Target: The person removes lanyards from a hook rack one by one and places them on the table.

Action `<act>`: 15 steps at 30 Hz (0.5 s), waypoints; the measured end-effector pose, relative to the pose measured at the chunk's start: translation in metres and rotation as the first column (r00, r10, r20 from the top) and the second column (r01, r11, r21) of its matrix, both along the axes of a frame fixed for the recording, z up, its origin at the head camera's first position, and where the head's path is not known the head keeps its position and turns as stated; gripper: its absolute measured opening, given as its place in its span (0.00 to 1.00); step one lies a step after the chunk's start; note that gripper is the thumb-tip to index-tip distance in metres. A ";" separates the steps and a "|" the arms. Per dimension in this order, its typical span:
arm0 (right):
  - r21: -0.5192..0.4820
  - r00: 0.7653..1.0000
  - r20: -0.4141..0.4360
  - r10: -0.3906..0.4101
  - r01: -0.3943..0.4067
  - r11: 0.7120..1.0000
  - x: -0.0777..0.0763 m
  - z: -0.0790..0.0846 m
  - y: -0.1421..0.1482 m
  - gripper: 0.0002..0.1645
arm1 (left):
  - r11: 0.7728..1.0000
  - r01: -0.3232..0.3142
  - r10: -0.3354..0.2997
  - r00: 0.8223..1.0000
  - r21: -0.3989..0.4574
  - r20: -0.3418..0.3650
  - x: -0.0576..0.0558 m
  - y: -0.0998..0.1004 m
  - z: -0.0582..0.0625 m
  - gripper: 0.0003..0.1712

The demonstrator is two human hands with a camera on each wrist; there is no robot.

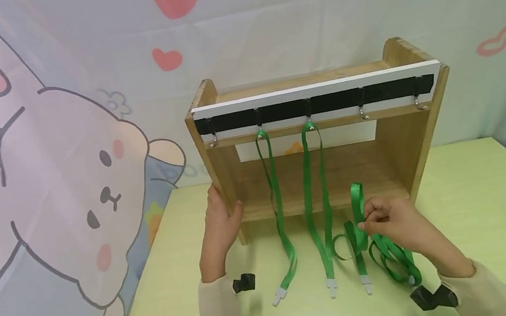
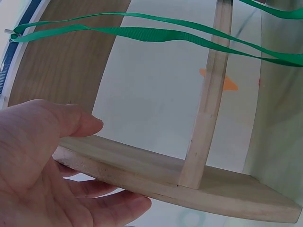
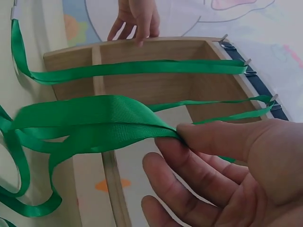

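My left hand (image 1: 220,226) grips the left side panel of a wooden shelf (image 1: 349,167). In the left wrist view its thumb lies over the inner side of the panel (image 2: 142,182), with the fingers on the outer side. Between thumb and index finger, my right hand (image 1: 394,221) pinches a green lanyard (image 3: 90,116). That lanyard's loop stands up in front of the shelf's lower right part, and its lower length trails toward the table. Two other green lanyards, one left (image 1: 276,193) and one nearer the middle (image 1: 309,193), hang from hooks on the shelf's front strip.
A black band (image 1: 333,101) on a white strip carries several metal hooks; the far-left hook (image 1: 212,139) and the two right ones hold nothing. More green lanyard (image 1: 395,257) lies bunched on the yellow-green table (image 1: 504,206) under my right hand. A printed cloth (image 1: 310,16) hangs behind.
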State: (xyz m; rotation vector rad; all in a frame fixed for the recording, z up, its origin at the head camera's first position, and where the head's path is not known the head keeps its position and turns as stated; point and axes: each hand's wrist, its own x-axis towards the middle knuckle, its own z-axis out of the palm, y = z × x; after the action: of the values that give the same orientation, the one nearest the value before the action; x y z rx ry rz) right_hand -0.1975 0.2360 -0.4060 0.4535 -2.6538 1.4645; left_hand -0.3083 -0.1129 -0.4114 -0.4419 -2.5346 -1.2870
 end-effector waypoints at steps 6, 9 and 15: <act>0.038 0.994 0.047 0.102 -0.104 0.994 -0.003 -0.006 0.000 0.08 | 1.000 -0.002 0.002 1.000 -0.003 0.004 0.002 0.000 0.001 0.43; 0.045 0.986 0.061 0.153 -0.156 0.987 -0.005 -0.012 -0.001 0.09 | 1.000 -0.003 0.003 1.000 -0.003 0.007 0.001 0.000 0.000 0.43; 0.066 0.974 0.093 0.205 -0.211 0.975 -0.008 -0.023 -0.004 0.06 | 1.000 0.004 -0.004 1.000 -0.003 -0.002 0.000 0.000 -0.001 0.43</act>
State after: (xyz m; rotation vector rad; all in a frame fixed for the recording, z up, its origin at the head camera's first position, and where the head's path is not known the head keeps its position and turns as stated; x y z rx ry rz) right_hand -0.2057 0.2318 -0.4287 0.7112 -2.8103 1.4703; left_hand -0.3084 -0.1128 -0.4122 -0.4495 -2.5361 -1.2835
